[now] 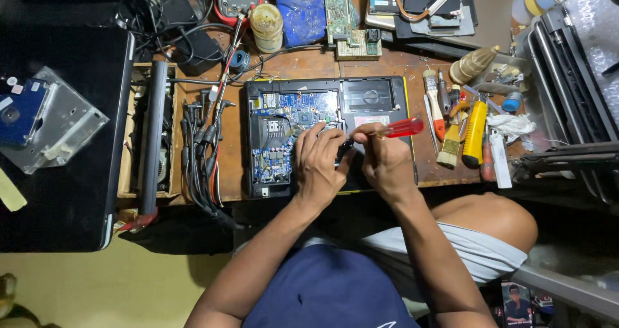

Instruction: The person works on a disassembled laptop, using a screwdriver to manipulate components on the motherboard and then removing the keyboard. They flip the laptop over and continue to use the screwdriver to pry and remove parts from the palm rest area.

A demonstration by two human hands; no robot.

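I am holding the red-handled screwdriver (pixel 401 128) tight in my right hand (pixel 385 162), keeping it straight up over the open black laptop (pixel 325 135) near the wooden tabletop's (pixel 303 64) front edge, while my left hand (pixel 317 164) is pressing, fingers loose, on the blue circuit board (pixel 287 118) (go slowly).

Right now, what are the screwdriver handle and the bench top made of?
The screwdriver handle in the right hand looks like translucent red plastic: glossy, light passes through. The bench top looks like bare wood: brown, matt, scuffed.
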